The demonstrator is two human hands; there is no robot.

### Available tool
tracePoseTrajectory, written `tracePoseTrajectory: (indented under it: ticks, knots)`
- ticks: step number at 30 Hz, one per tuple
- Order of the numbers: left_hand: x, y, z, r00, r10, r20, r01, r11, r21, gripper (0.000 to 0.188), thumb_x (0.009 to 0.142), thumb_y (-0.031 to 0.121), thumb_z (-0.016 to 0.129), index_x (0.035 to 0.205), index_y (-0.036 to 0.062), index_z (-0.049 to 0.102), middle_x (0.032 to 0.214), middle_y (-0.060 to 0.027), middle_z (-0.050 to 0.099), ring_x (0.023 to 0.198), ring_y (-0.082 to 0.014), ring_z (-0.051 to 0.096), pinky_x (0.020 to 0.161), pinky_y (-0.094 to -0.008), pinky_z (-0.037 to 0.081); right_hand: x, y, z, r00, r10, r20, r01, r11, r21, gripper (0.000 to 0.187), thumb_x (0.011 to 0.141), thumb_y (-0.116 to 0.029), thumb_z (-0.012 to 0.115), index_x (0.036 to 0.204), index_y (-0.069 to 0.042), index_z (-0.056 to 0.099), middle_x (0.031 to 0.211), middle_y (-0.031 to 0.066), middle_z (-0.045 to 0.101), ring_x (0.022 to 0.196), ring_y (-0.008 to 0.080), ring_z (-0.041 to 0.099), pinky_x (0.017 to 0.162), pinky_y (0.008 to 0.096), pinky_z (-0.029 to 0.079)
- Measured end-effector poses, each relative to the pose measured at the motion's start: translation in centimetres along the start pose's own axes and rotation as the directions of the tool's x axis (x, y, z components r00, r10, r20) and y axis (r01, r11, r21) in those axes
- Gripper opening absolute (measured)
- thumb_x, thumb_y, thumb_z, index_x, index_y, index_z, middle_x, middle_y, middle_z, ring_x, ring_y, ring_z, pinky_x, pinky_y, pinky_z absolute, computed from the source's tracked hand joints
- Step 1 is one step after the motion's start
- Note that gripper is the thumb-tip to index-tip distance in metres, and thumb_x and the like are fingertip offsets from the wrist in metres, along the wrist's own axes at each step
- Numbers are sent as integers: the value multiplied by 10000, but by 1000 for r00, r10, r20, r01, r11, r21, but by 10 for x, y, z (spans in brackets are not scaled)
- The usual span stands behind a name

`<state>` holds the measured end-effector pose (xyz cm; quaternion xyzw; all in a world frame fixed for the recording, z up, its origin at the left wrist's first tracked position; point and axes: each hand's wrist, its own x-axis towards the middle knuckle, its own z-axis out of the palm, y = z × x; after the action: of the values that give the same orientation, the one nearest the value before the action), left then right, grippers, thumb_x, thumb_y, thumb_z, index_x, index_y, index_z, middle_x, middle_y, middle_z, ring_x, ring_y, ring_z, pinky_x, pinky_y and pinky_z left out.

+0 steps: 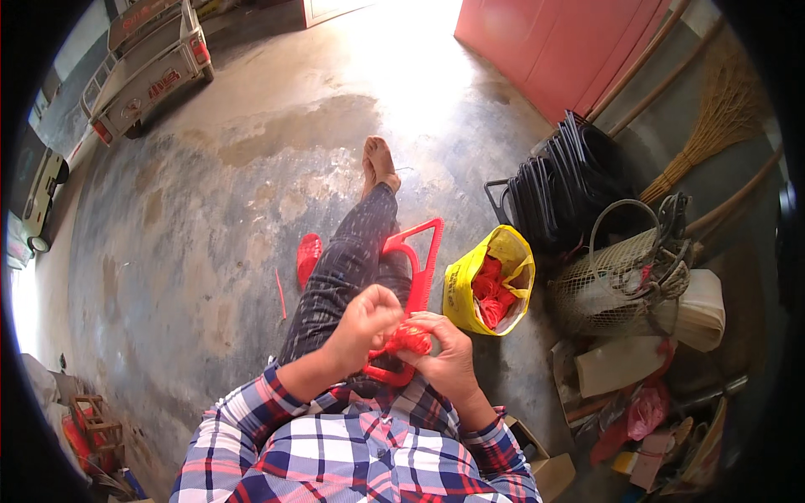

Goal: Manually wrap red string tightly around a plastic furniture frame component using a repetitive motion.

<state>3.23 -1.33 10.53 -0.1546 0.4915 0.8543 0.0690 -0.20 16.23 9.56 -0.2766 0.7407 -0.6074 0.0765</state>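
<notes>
Keep motions of left hand (pixel 362 327) small and even. Steady glossy red stringy bundle (pixel 411 339) over red toothed plastic frame (pixel 418 298) with right hand (pixel 449 352); avoid crushing. Left: raised, with fingers curled, cannot tell if gripping anything. Right: clamped on bundle, angled inward.

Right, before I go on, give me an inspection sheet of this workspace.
Surface: grey floor, patchy and stained.
Job's things: red bundle in the hands; red frame beneath them; yellow bag, open, with red material inside.
Clutter: red shoe and red strip left of the legs; wire basket at right.
Hands: right hand grips the bundle; left hand beside it, contact unclear.
Cables: nothing seen for certain.
Surroundings: red door, broom, vehicle at upper left.
</notes>
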Motion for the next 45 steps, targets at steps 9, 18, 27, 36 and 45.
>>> tracePoseTrajectory:
  ticks: [9, 18, 27, 36, 45]
  knots:
    - [7, -20, -11, 963, 40, 268, -129, 937, 324, 283, 833, 27, 610, 1106, 25, 540, 821, 30, 561, 667, -22, 472, 614, -184, 403, -6, 14, -5, 917, 384, 107, -378, 754, 538, 281, 881, -67, 684, 1133, 6, 584, 1042, 52, 661, 966, 99, 611, 879, 260, 492]
    - [17, -23, -24, 902, -373, -217, 284, 891, -355, 187, 784, 29, 536, 959, 94, 549, 718, -14, 542, 488, -96, 435, 448, -235, 362, 5, 8, 12, 990, -140, 19, 140, 954, -266, 550, 757, -281, 779, 1210, -44, 578, 1012, 121, 626, 942, 311, 596, 880, 418, 445]
    - [21, -40, -36, 937, -335, -99, 276, 885, -375, 198, 803, 44, 576, 990, 95, 534, 687, -12, 566, 434, -79, 435, 391, -207, 304, -1, 1, -3, 984, -175, -40, 160, 954, -252, 416, 729, -210, 802, 1081, -46, 652, 1196, 145, 579, 1099, 287, 572, 971, 401, 441]
    - [25, -33, -16, 991, -134, -2, 133, 987, 91, 273, 832, 78, 715, 1067, 39, 583, 966, -5, 624, 839, -82, 593, 768, -232, 493, 9, -33, -143, 769, 89, -633, 315, 809, 496, 473, 988, -493, 447, 1080, -41, 553, 1005, 80, 594, 1007, 220, 569, 888, 411, 466]
    - [40, -61, -26, 994, -27, -106, 71, 898, 434, 534, 753, 59, 634, 1259, 13, 472, 1248, -127, 477, 1220, -213, 414, 1043, -328, 338, -47, 67, -171, 910, 256, -325, 100, 626, 773, 311, 875, -187, 616, 1116, 2, 558, 791, 10, 571, 732, 147, 570, 723, 296, 490]
